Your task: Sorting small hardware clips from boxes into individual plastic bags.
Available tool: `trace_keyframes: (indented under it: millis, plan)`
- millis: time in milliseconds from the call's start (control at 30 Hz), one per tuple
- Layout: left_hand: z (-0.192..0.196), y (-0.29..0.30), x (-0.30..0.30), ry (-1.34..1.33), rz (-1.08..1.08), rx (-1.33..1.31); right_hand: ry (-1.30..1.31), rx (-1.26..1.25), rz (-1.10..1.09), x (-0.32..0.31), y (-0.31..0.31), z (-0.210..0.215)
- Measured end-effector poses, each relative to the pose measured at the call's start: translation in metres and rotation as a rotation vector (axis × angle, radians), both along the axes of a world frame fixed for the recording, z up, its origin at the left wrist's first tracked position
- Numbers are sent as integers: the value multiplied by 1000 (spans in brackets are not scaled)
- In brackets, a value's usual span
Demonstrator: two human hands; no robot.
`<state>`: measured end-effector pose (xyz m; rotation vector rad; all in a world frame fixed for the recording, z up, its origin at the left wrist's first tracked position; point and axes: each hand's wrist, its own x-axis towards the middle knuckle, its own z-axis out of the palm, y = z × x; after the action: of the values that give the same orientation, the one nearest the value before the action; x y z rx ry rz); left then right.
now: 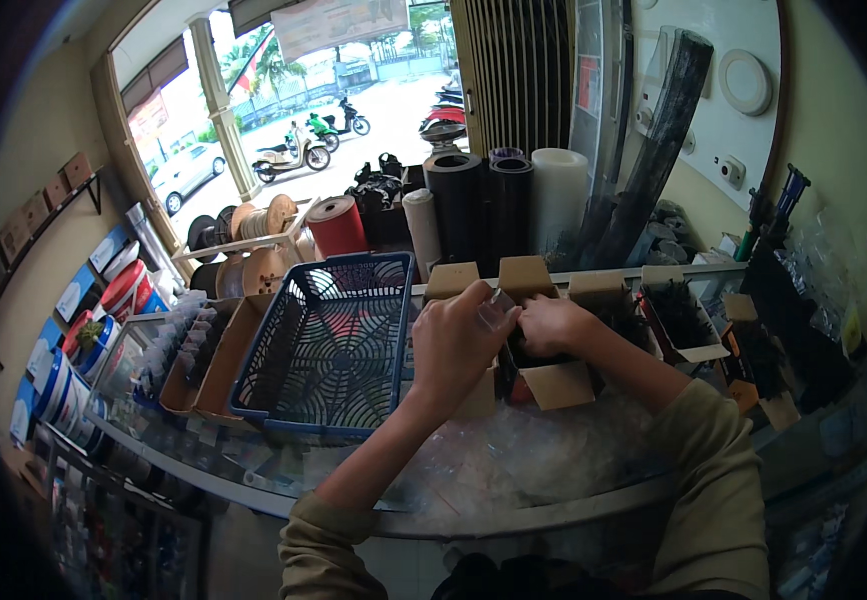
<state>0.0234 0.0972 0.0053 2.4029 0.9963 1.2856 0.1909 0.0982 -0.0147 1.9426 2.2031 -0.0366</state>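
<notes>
My left hand [446,345] is closed on a small clear plastic bag [497,311], held up above the boxes. Just right of it, my right hand [560,328] reaches over an opened cardboard box [558,386], fingers bent together and pointing down at its mouth. Whatever those fingertips hold, if anything, is hidden. More opened boxes stand in the same row; the white one [699,352] to the right holds many small black pieces [676,305]. Clear plastic bags [514,460] lie loosely on the glass counter in front of the boxes.
A blue plastic basket [322,428] stands left of my hands, beside a long cardboard box [216,365] with small bagged items. Behind are upright rolls: black [454,200], white [560,200] and red [337,228]. A dark wrapped roll [659,150] leans at right. The counter edge [544,518] is nearest me.
</notes>
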Motion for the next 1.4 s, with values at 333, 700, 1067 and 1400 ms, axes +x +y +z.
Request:
trace_keyframes:
  millis: [333, 700, 1067, 1400]
  plan:
    - [-25, -4, 3, 28, 70, 84, 44, -56, 38, 7, 15, -5]
    - [-34, 1, 4, 16, 43, -13, 358, 393, 228, 28, 0, -8]
    - [-36, 5, 1, 16, 59, -59, 919, 162, 96, 41, -12, 44]
    - [-33, 9, -1, -114, -24, -211, 1151, 483, -6, 8, -25, 54]
